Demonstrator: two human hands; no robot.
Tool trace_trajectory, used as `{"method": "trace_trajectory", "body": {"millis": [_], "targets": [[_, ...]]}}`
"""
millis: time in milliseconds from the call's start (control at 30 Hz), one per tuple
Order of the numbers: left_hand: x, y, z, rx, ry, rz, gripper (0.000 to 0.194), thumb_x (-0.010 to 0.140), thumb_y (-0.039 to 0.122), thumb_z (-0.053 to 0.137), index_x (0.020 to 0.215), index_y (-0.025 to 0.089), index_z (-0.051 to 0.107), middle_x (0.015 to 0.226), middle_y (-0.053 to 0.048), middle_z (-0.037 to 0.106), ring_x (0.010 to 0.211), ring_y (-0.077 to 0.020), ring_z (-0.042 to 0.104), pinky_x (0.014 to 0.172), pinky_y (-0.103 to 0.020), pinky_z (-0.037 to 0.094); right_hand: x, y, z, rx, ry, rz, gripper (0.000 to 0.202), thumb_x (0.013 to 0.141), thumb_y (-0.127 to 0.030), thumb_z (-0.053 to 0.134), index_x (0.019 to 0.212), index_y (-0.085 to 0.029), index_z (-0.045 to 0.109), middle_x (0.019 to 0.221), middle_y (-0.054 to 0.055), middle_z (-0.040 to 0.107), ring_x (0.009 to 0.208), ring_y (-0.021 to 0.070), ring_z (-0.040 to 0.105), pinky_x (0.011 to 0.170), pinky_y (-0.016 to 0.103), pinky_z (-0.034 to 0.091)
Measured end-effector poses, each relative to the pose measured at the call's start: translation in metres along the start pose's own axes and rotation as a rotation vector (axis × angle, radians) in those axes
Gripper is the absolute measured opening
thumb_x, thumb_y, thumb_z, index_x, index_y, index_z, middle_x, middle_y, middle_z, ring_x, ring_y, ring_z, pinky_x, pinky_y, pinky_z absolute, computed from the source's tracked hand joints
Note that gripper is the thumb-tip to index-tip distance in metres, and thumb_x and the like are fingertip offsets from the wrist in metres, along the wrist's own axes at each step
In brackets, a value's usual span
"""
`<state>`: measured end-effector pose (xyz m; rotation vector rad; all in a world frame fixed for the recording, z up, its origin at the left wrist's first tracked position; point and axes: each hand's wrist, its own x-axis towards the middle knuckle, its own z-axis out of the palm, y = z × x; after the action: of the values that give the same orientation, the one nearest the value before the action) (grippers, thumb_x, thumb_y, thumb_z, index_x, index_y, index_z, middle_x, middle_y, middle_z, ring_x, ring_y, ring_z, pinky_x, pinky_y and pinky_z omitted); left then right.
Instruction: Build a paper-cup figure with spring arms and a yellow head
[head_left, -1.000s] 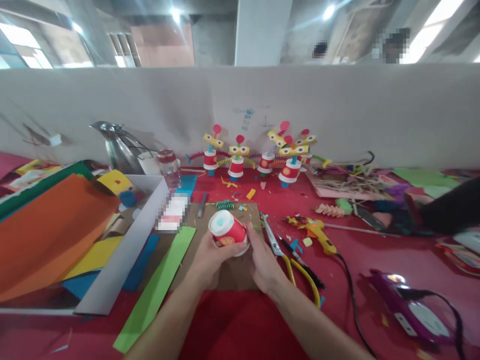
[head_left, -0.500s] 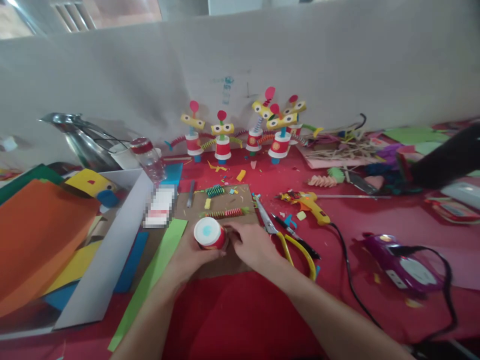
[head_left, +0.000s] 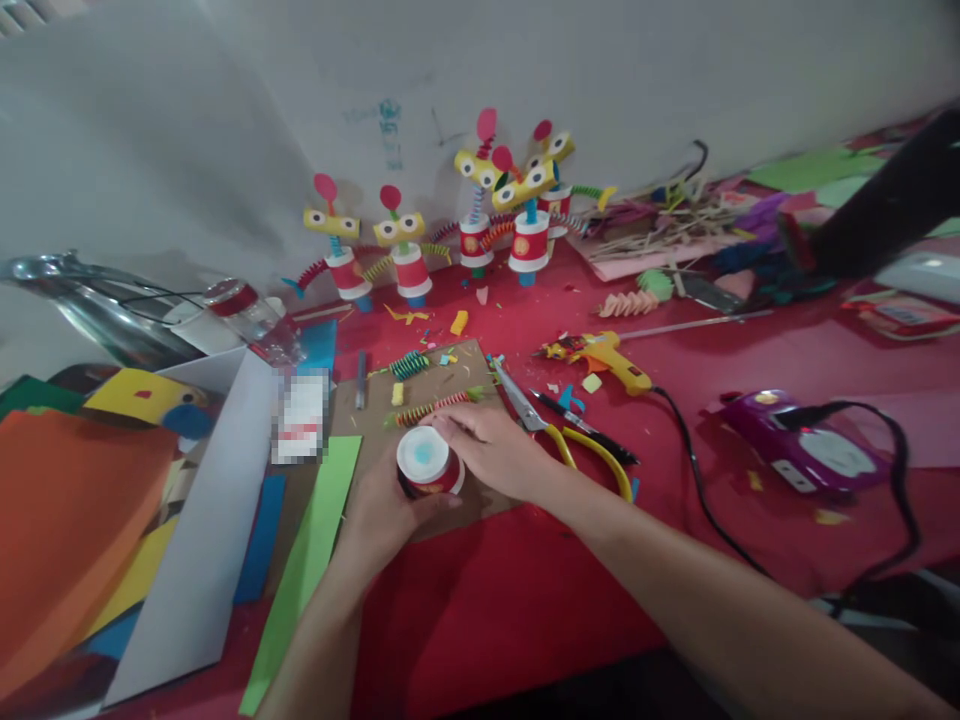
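Observation:
A red and white paper cup, its round white end with a pale blue patch facing up, is in my left hand, the thumb across its front side. My right hand is bent over the cup's far right edge, fingertips pressed together at the rim; what they pinch, if anything, is hidden. Under both hands is a brown cardboard mat. On it, just behind the cup, lie a striped folded-paper spring, a green-blue spring and a small yellow piece.
Scissors with yellow handles, a black pen and a yellow glue gun lie to the right, near a purple device. Several paper-cup figures stand at the back. Left is a white box of coloured paper.
My right hand's fingertips have moved from the cup's side up to its top edge. My left hand still holds the cup. The view has tilted and shifted.

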<state>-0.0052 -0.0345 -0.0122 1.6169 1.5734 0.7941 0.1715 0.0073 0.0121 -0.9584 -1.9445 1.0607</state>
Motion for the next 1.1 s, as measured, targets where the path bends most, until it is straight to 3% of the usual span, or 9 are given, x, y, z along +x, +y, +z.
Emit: {"method": "trace_trajectory", "body": {"millis": [67,200,367,467,567,700,833,1000,1100], "targets": [[-0.001,-0.001,0.000,-0.052,-0.038,0.016,0.070,0.057,0.031,0.084,0.121,0.023,0.057,0.118,-0.008,0.068,0.109,-0.0303,0.062,0.093,-0.042,0.047,-0.003,-0.002,0.001,-0.011,-0.082,-0.050,0.027,0.091,-0.031,0.055,0.115,-0.024,0.065,0.115,0.004,0.069,0.108,0.0217,0.062,0.091,0.035,0.047],[-0.003,0.005,-0.016,-0.191,-0.093,0.023,0.082,0.051,0.020,0.086,0.127,0.023,0.054,0.127,-0.009,0.063,0.115,-0.0290,0.058,0.097,-0.041,0.046,-0.007,-0.005,0.000,-0.170,-0.110,-0.045,0.063,0.072,-0.029,0.076,0.131,-0.028,0.053,0.122,0.006,0.066,0.108,0.0272,0.063,0.089,0.040,0.049],[-0.005,0.002,-0.042,-0.313,0.243,0.004,0.039,0.081,0.026,0.063,0.120,0.020,0.061,0.115,-0.007,0.068,0.099,-0.0190,0.063,0.087,-0.034,0.049,-0.001,-0.005,-0.012,-0.096,0.045,0.083,0.053,0.076,-0.031,0.069,0.125,-0.025,0.052,0.110,0.005,0.069,0.093,0.0224,0.066,0.081,0.037,0.051],[-0.004,-0.003,-0.042,-0.083,0.390,-0.003,0.019,0.083,0.020,0.059,0.098,0.019,0.071,0.095,-0.005,0.073,0.083,-0.0179,0.064,0.076,-0.032,0.049,0.001,-0.007,-0.021,-0.075,0.065,0.164,0.053,0.074,-0.029,0.069,0.124,-0.026,0.052,0.107,0.004,0.068,0.086,0.0208,0.065,0.075,0.035,0.050],[-0.002,-0.002,-0.031,0.167,0.295,0.106,0.022,0.081,0.008,0.058,0.088,0.021,0.074,0.093,-0.004,0.073,0.087,-0.0188,0.064,0.078,-0.032,0.048,0.000,-0.011,-0.024,-0.071,0.089,0.199,0.048,0.072,-0.029,0.071,0.117,-0.027,0.055,0.098,0.002,0.068,0.081,0.0200,0.062,0.074,0.034,0.049],[-0.002,0.001,-0.013,0.306,0.146,0.196,0.019,0.081,0.008,0.060,0.089,0.019,0.074,0.093,-0.006,0.071,0.089,-0.0200,0.064,0.082,-0.033,0.049,0.000,-0.011,-0.022,0.361,0.141,0.297,0.033,0.078,-0.039,0.066,0.106,-0.026,0.058,0.093,0.001,0.067,0.082,0.0188,0.063,0.071,0.031,0.050],[-0.003,-0.003,-0.008,0.500,0.202,0.210,0.028,0.074,0.020,0.073,0.101,0.016,0.072,0.101,-0.011,0.067,0.098,-0.0274,0.059,0.087,-0.040,0.049,0.002,-0.008,-0.018,0.558,0.126,0.438,0.031,0.079,-0.046,0.062,0.100,-0.023,0.058,0.091,0.003,0.068,0.078,0.0202,0.065,0.064,0.031,0.053],[-0.004,-0.010,-0.023,0.638,0.472,0.128,0.032,0.080,0.009,0.059,0.108,0.018,0.070,0.106,-0.012,0.066,0.100,-0.0290,0.057,0.090,-0.044,0.047,-0.007,-0.012,0.003,-0.134,0.055,0.101,0.048,0.075,-0.035,0.066,0.120,-0.023,0.053,0.112,0.009,0.066,0.101,0.0269,0.063,0.087,0.041,0.050],[-0.002,-0.012,-0.029,0.484,0.469,0.078,0.029,0.084,0.007,0.051,0.100,0.017,0.072,0.097,-0.009,0.070,0.091,-0.0247,0.061,0.084,-0.038,0.049,-0.015,-0.013,0.019,-0.518,-0.036,-0.054,0.054,0.078,-0.025,0.061,0.130,-0.020,0.047,0.123,0.013,0.061,0.108,0.0308,0.060,0.089,0.045,0.049]]}}
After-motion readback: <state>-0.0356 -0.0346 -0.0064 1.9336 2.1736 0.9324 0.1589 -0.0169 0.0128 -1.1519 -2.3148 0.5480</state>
